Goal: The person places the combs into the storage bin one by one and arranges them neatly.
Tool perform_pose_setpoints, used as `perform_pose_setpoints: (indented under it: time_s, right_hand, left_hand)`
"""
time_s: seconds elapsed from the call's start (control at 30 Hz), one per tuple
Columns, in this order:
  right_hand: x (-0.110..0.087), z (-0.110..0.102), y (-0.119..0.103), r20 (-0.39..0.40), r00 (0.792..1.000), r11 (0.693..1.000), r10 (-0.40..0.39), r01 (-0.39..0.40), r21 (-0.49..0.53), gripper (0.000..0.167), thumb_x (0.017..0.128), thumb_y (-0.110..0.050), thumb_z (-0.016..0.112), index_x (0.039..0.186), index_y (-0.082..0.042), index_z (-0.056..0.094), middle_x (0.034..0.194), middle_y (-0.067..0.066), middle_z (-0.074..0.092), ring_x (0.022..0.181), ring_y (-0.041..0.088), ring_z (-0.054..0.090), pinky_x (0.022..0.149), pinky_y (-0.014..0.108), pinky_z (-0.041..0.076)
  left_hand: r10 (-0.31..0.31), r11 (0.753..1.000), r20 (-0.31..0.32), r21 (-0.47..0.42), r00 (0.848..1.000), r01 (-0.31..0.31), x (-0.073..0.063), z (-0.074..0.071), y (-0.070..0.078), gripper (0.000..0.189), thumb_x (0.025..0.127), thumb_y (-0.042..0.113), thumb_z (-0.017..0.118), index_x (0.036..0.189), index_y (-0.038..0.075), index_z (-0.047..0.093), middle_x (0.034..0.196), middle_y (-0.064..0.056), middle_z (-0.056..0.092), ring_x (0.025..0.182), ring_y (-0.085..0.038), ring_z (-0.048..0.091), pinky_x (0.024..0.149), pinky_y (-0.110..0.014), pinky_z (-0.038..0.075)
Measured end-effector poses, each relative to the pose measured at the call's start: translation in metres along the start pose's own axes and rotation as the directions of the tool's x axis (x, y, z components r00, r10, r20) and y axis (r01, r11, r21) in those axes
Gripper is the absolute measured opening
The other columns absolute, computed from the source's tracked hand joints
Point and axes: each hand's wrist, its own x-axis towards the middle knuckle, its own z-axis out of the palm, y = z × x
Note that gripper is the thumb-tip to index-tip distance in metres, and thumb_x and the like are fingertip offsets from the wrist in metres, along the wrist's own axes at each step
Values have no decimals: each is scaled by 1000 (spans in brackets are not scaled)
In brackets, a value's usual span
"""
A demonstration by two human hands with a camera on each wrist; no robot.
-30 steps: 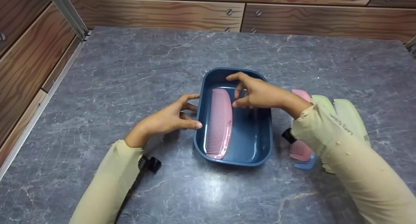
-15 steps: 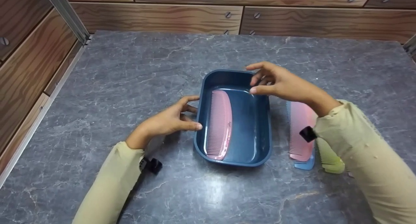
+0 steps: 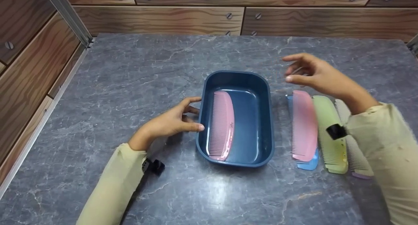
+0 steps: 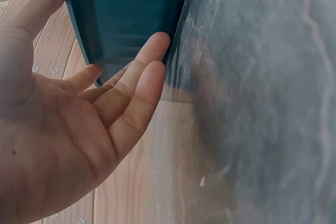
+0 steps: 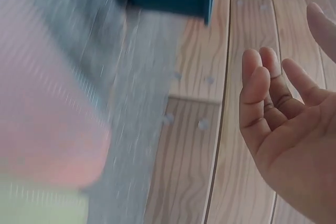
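Note:
A dark blue rectangular box stands on the table, with a pink comb lying along the left part of its floor. My left hand rests against the box's left side, thumb tip at the rim. In the left wrist view its loosely extended fingers lie along the outer wall. My right hand hovers beyond the combs at right, fingers loosely bent and holding nothing. Below it lie a pink comb overlapping a blue comb, and a light green comb.
A pale comb with a purple end beneath it lies at far right, partly under the right sleeve. Wood-patterned panels border the grey marbled table at the back and left.
My right hand has lifted out of the box and moved right, over the table behind the loose combs. The left hand stays at the box's side; the pink comb inside has not moved.

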Motion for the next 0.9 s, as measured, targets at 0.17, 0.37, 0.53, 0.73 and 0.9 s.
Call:
perform_pose_setpoints:
  time_s: [0.17, 0.37, 0.53, 0.73, 0.9]
  right_hand:
    - [-5, -16, 18, -30, 999, 1000, 23, -23, 1, 49, 95, -17, 61, 141, -14, 44, 104, -12, 58, 86, 1, 60, 71, 18, 48]
    - [-10, -26, 39, -31, 999, 999, 42, -43, -19, 50, 96, -17, 59, 143, -16, 42, 106, -12, 55, 88, 3, 60, 69, 19, 46]
    - [-13, -31, 53, -11, 996, 994, 90, -91, -64, 52, 97, -20, 59, 145, -17, 39, 110, -11, 53, 90, 0, 59, 70, 19, 46]
    - [-18, -38, 68, 34, 980, 972, 197, -191, -135, 61, 97, -26, 58, 150, -16, 29, 110, -12, 51, 90, -4, 59, 72, 20, 47]
    - [-19, -40, 78, 53, 964, 957, 262, -253, -141, 66, 97, -29, 59, 151, -13, 25, 103, -14, 52, 85, 0, 61, 70, 24, 49]
  left_hand:
    - [-4, 1000, -3, 15, 1000, 4, 1, 0, -2, 86, 87, 20, 73, 153, 20, 18, 139, -18, 46, 111, -28, 63, 93, -36, 51]
    - [2, 1000, 0, 22, 1000, -2, 0, 0, -1, 86, 87, 22, 73, 153, 20, 18, 140, -19, 46, 111, -28, 63, 92, -36, 51]
    - [13, 1000, 5, 23, 1000, -13, 0, -1, -2, 86, 87, 22, 73, 153, 18, 17, 141, -20, 46, 110, -28, 63, 91, -36, 52]
    - [1, 1000, 10, -11, 1000, -1, 1, 0, -3, 86, 87, 19, 73, 153, 21, 18, 139, -18, 47, 111, -27, 64, 92, -36, 51]
    - [-2, 1000, 7, -11, 1000, 2, 2, -1, -4, 86, 86, 19, 73, 153, 21, 18, 139, -17, 47, 111, -27, 64, 94, -37, 51]
